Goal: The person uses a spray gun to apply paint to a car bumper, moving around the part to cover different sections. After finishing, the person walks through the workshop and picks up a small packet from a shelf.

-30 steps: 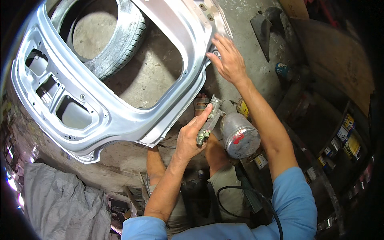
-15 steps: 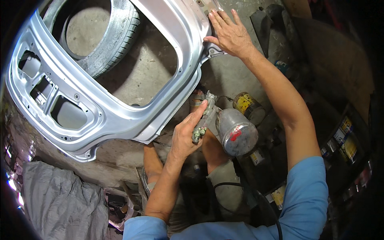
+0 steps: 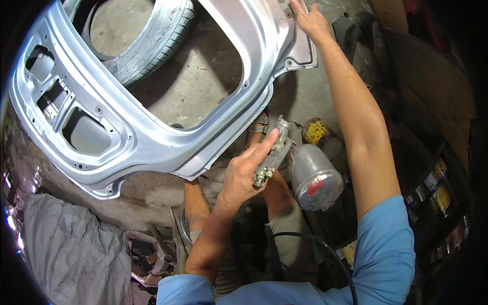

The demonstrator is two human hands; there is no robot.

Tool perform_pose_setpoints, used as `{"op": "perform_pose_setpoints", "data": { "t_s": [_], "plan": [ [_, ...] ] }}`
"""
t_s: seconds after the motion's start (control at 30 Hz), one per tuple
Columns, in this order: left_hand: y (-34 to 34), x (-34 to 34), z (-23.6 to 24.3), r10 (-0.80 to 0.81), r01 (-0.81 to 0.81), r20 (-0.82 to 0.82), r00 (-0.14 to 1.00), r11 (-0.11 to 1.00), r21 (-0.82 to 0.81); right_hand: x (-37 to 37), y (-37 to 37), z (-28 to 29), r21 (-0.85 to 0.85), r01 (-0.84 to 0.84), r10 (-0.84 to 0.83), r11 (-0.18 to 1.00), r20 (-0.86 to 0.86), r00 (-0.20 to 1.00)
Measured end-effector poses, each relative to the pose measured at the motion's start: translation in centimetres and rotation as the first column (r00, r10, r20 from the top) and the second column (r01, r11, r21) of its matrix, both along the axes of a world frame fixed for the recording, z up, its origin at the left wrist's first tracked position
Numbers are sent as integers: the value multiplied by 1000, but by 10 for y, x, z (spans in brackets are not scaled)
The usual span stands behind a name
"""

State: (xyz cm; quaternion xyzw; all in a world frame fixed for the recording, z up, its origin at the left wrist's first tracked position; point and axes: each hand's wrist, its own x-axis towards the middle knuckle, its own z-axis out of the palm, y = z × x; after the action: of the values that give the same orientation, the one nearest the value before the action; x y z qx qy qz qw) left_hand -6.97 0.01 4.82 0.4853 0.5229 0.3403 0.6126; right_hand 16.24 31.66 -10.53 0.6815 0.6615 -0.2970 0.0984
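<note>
My left hand (image 3: 244, 175) is closed around a metal spray gun (image 3: 272, 157), its thumb stretched along the gun's body. A dull silver paint cup (image 3: 317, 178) with a red smear on its end is attached to the gun's right. Up ahead lies a silver-grey car tailgate panel (image 3: 152, 140) with a large window opening and several smaller cutouts. At the panel's far right edge, my right hand (image 3: 312, 25) grips the rim, fingers on either side of it. Part of that hand is near the top of the picture, so some fingertips are hard to see.
A tyre (image 3: 152, 56) lies beyond the panel, seen through its window opening. A yellow-labelled can (image 3: 320, 134) stands behind the paint cup. A grey cloth (image 3: 73, 249) covers something at lower left. A black hose (image 3: 325, 244) crosses by my right sleeve. More cans (image 3: 439, 188) sit at right.
My right hand has gone from lying flat on the panel's corner to gripping its edge farther up. The whole scene has shifted rightward in view; my left hand still holds the spray gun.
</note>
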Motion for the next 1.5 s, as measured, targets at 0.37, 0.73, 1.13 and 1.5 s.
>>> {"op": "perform_pose_setpoints", "data": {
  "t_s": [0.37,0.73,1.13,1.5],
  "plan": [
    [-7,-11,16,-70,70,21,997,998,6,16,-64,-7,-42,491,-493,870,-95,865],
    [-75,-55,7,-91,91,-16,996,996,18,-61,-240,-26,-629,749,-939,208,-343,-27],
    [-173,-166,11,-45,46,-214,976,999,2,-211,-387,-11,-468,852,-872,233,-488,-30],
    [-265,-196,39,175,-212,-251,952,968,-132,-212,-444,83,-368,-643,477,671,-451,755]
  ]
}}
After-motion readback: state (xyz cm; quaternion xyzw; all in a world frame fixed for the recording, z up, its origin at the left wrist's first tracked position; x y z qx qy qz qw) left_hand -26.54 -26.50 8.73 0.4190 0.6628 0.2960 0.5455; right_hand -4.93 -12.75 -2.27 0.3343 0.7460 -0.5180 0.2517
